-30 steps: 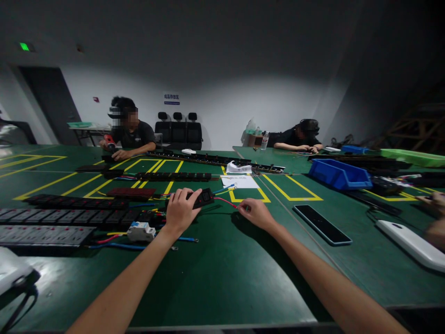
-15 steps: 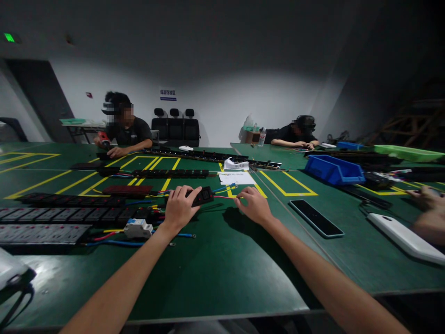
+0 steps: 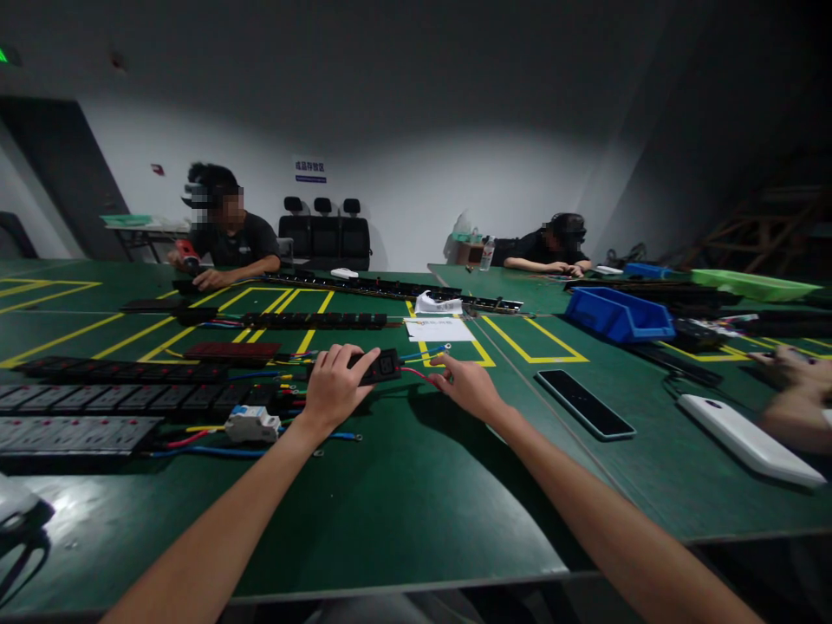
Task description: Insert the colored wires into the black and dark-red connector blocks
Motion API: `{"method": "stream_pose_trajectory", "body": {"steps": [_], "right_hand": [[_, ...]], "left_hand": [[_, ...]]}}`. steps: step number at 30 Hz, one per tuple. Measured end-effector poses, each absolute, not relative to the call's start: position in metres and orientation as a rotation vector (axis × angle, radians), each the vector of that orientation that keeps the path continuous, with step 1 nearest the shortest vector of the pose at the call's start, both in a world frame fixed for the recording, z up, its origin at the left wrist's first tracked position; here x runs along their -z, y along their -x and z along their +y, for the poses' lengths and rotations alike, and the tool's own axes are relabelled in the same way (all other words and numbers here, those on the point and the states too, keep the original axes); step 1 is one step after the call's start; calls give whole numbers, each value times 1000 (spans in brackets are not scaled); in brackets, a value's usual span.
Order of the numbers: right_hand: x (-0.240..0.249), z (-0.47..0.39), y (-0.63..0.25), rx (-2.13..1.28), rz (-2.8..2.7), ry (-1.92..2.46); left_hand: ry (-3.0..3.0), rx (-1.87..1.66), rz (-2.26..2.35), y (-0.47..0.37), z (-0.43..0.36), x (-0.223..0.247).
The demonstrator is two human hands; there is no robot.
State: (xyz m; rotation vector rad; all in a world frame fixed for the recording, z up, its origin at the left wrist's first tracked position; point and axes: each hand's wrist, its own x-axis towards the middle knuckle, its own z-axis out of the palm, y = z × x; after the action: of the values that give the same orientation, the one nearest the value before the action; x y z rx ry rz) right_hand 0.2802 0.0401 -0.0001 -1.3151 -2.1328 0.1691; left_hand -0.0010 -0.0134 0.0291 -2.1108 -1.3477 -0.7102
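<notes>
Edging inward, the right hand is pinching the red wire, apparently slackening it for shaping; the left hand is clasping the black module beyond the table's near edge.

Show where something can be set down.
Bare: the table between the forearms, towards the near edge; a smaller patch between phone and white case. Crowded: left, with strips and breaker; and between left hand and right hand, where the red wire runs.
</notes>
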Motion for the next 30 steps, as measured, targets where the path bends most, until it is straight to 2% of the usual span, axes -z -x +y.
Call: {"method": "stream_pose_trajectory", "body": {"steps": [3, 5, 11, 17, 30], "right_hand": [[9, 40, -273, -385, -2050, 1200], [12, 38, -268, -406, -2064, 1156], [-1, 29, -266, -39, -2188, 1317], [-15, 28, -275, 405, -2217, 1122], [-22, 26, -278, 407, -2324, 1024]], "left_hand": [[2087, 746, -1370, 2, -13, -28], [2073, 762, -1378, 3, -13, -27], [2070, 756, -1350, 6, -11, -28], [2110, 708, -1278, 2, -14, -31], [2113, 684, -1183, -2, -19, -37]]}}
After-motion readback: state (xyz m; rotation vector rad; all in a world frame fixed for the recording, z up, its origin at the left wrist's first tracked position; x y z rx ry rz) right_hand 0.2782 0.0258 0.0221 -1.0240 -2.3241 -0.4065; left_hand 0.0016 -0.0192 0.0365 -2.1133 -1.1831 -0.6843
